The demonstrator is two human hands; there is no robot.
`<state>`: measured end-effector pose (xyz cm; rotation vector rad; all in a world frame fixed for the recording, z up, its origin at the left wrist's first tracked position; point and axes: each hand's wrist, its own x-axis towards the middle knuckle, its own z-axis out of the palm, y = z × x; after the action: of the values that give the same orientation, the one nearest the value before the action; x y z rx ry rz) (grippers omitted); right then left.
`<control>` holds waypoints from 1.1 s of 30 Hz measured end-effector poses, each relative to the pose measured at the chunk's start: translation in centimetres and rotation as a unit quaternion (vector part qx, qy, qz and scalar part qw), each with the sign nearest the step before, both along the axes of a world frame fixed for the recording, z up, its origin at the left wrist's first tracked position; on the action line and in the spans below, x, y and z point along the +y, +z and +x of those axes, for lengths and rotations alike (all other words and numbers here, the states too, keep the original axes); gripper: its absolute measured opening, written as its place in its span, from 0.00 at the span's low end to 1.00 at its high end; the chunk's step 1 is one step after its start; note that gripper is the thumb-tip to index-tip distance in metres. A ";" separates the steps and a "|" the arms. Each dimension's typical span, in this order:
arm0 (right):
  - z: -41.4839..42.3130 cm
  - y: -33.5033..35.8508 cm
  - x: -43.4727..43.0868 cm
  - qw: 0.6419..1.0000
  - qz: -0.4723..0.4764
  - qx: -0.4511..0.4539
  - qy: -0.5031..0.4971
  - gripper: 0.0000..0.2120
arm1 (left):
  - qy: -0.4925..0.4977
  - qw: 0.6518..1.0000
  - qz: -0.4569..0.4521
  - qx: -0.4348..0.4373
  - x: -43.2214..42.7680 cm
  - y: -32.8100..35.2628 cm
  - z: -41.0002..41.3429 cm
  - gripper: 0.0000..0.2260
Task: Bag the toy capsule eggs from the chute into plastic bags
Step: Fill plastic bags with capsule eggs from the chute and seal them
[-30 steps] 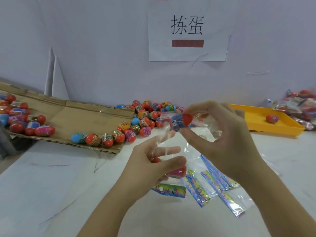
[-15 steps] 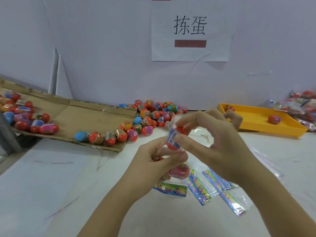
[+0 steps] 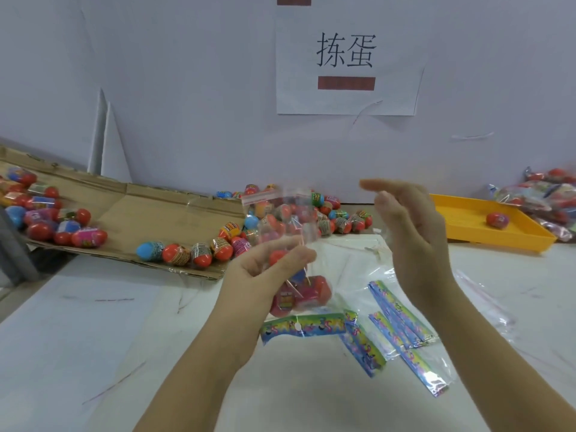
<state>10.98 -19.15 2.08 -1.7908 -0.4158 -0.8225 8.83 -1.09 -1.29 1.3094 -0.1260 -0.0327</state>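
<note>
My left hand grips a clear plastic bag by its middle, its mouth standing upward. Red capsule eggs sit in the bag's bottom below my fingers. My right hand hovers to the right of the bag, fingers spread, holding nothing. A cardboard chute slopes in from the left with loose red and blue eggs along its lower edge. More eggs are piled against the wall behind the bag.
Flat empty bags with colourful header strips lie on the white table under my right forearm. A yellow tray with one egg stands at the right. Filled bags are heaped behind it. A paper sign hangs on the wall.
My right hand dropped the egg it held into the bag and has opened and drawn away to the right. My left hand still holds the bag.
</note>
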 end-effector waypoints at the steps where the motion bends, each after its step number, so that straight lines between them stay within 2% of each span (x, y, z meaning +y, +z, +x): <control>1: 1.4 -0.6 -0.2 0.999 0.001 0.041 -0.012 0.07 | 0.016 1.000 -0.016 0.017 0.1 0.0 0.2 0.15; 2: 2.8 -1.3 -0.4 0.995 -0.021 0.098 -0.026 0.07 | 0.029 0.999 -0.024 0.031 0.2 0.0 0.3 0.12; 4: 5.1 -3.1 -0.2 0.974 -0.126 0.183 -0.047 0.11 | 0.051 0.998 -0.016 0.044 0.4 -0.1 0.6 0.07; 8: 7.6 -6.2 2.9 0.934 -0.286 0.216 0.011 0.19 | 0.083 0.995 -0.006 0.053 0.4 -0.4 1.0 0.09; 10: 8.8 -6.3 5.2 0.905 -0.355 0.232 0.028 0.15 | 0.082 0.995 -0.017 0.060 0.5 -0.5 1.0 0.06; 12: 9.8 -6.1 7.1 0.847 -0.451 0.280 0.014 0.10 | 0.078 0.995 -0.030 0.062 0.5 -0.4 1.1 0.13; 14: 10.2 -6.3 7.5 0.823 -0.496 0.274 0.031 0.14 | 0.075 0.995 -0.038 0.058 0.5 -0.3 1.0 0.16; 16: 9.6 -6.7 7.1 0.861 -0.460 0.211 0.041 0.10 | 0.070 0.996 -0.038 0.049 0.5 -0.1 0.9 0.16; 17: 9.7 -6.7 6.9 0.878 -0.429 0.209 0.021 0.08 | 0.067 0.996 -0.036 0.044 0.5 -0.1 0.9 0.16; 20: 9.5 -5.9 6.7 0.871 -0.425 0.247 0.005 0.02 | 0.064 0.997 -0.014 0.036 0.5 -0.2 0.8 0.19; 21: 9.2 -5.8 6.4 0.880 -0.421 0.218 -0.028 0.01 | 0.066 0.997 -0.007 0.036 0.5 -0.2 0.9 0.21; 23: 8.4 -6.1 5.6 0.931 -0.328 0.150 -0.047 0.06 | 0.076 0.996 -0.001 0.038 0.4 -0.3 1.0 0.23; 24: 7.8 -6.1 5.2 0.942 -0.303 0.137 -0.050 0.11 | 0.080 0.996 0.000 0.040 0.4 -0.4 1.0 0.24; 26: 7.7 -6.5 4.4 0.919 -0.360 0.159 -0.027 0.27 | 0.083 0.996 0.004 0.042 0.3 -0.5 1.1 0.26; 28: 8.4 -6.8 4.5 0.876 -0.445 0.185 -0.007 0.37 | 0.078 0.996 0.006 0.036 0.3 -0.6 1.0 0.27; 31: 9.2 -7.2 5.2 0.805 -0.548 0.227 -0.021 0.39 | 0.070 0.997 0.009 0.031 0.4 -0.6 1.0 0.24; 33: 9.2 -7.2 5.7 0.779 -0.580 0.235 -0.026 0.39 | 0.075 0.996 0.006 0.037 0.6 -0.7 1.2 0.21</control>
<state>20.21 -13.41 -5.14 -3.0592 -0.5962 -0.0155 10.02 -0.49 -2.03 1.3247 0.0361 0.0458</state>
